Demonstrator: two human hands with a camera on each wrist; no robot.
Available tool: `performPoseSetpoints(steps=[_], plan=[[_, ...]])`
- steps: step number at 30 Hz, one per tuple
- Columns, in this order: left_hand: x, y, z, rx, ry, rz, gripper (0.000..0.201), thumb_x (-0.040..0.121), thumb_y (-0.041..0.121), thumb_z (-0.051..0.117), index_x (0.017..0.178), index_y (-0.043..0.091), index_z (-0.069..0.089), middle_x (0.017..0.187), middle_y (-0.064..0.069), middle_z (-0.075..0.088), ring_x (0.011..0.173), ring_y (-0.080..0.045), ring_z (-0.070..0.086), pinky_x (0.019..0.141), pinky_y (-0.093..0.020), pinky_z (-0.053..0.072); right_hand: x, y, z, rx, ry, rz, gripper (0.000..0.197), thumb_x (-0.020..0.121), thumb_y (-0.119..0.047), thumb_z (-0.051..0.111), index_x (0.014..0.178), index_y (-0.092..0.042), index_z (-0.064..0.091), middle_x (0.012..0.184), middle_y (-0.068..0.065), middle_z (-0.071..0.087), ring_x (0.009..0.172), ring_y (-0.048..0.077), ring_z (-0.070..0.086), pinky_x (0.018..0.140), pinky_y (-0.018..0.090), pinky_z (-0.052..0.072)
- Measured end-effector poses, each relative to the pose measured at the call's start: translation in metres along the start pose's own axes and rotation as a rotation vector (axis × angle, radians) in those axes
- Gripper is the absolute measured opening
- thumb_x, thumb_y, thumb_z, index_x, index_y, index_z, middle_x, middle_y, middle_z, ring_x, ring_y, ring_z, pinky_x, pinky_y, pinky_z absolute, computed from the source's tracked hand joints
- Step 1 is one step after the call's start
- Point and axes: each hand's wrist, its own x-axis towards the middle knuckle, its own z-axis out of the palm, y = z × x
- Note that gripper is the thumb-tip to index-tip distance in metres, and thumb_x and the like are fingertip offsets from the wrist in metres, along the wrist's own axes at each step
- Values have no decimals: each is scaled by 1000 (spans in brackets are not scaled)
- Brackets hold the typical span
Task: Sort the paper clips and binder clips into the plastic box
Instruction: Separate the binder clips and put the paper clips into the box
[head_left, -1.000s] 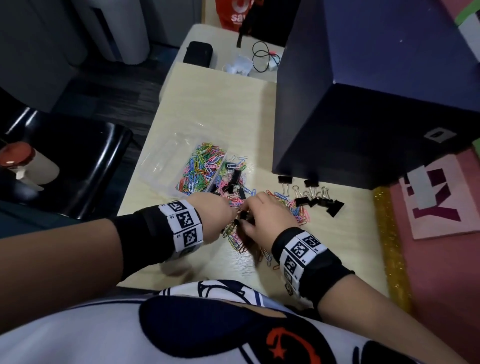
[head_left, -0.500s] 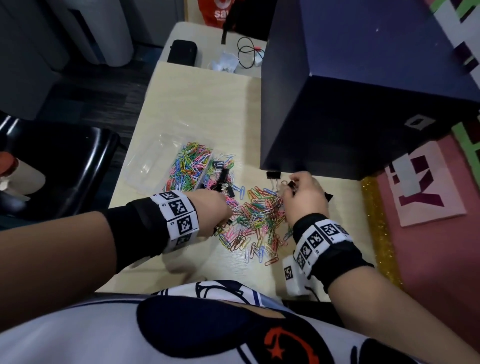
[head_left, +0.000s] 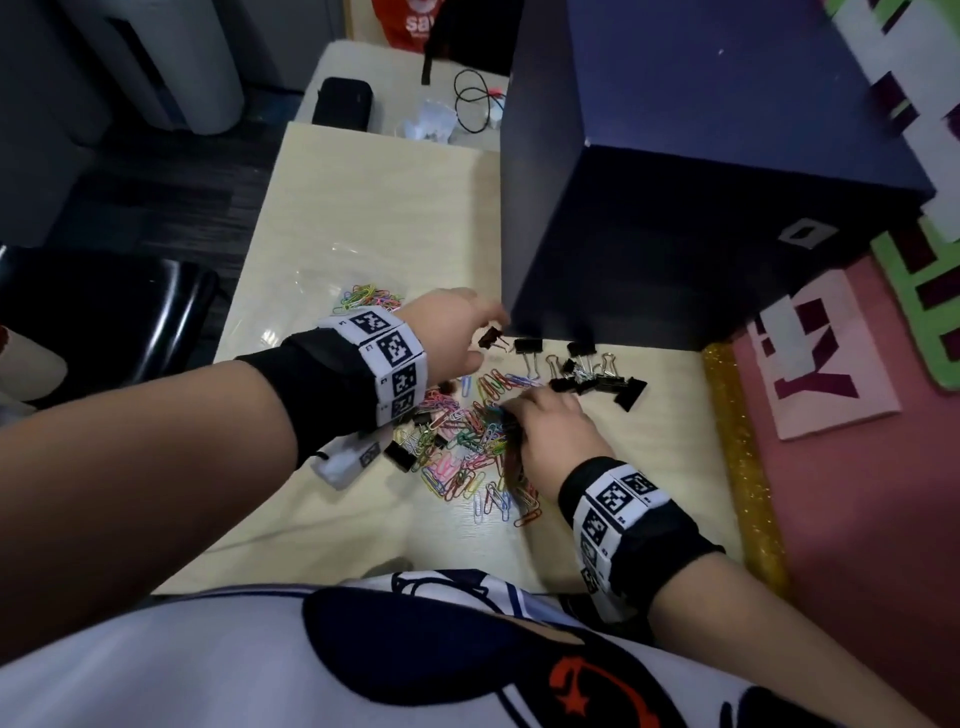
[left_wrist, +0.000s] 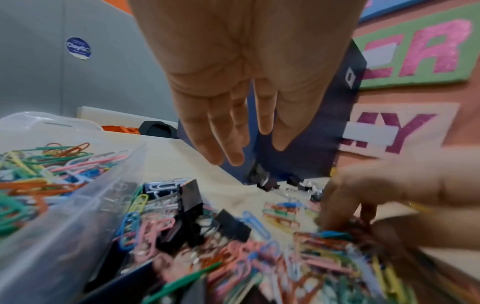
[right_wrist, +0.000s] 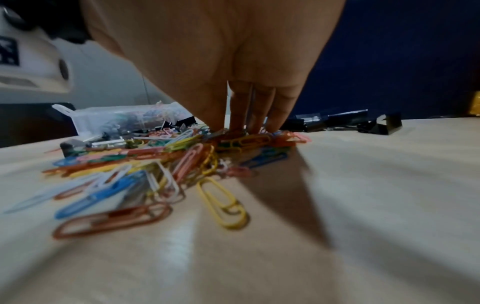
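A heap of coloured paper clips (head_left: 467, 447) lies on the pale table (head_left: 374, 208), with black binder clips (head_left: 400, 454) mixed in. More binder clips (head_left: 597, 374) cluster by the dark box. The clear plastic box (left_wrist: 52, 205) holds paper clips (head_left: 369, 299) and is largely hidden under my left arm in the head view. My left hand (head_left: 457, 332) hovers with straight fingers (left_wrist: 228, 144) just above a single binder clip (head_left: 491, 338). My right hand (head_left: 550, 426) points down, its fingertips (right_wrist: 249, 123) and thumb pinching paper clips at the heap's top.
A large dark blue box (head_left: 675, 208) stands on the table's right half, close behind the binder clips. A gold glitter strip (head_left: 737, 441) edges the table on the right, with pink boards beyond. A black chair (head_left: 104, 312) stands at the left.
My left hand has left the heap's left side and moved forward and right toward the dark box's corner. My right hand came back from the binder clips to the paper clip heap.
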Motion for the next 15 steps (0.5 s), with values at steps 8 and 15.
performPoseSetpoints(steps=[8,15], plan=[[-38,-3,22,331,-453,49,22,76,34,66,95,26,60,95,2,63,91,-22,59,71,-31,50,10,-2,-4,83,61,17,40,87,-5,45,123,-20,54,126,3,47,118,24,42,100,37,41],[-58,-11,33,541,-614,86,56,80,31,69,127,21,40,118,-7,48,97,-31,59,64,-38,48,24,-14,-6,25,-120,-60,73,81,5,42,146,-24,29,156,-3,18,142,22,16,114,37,22]])
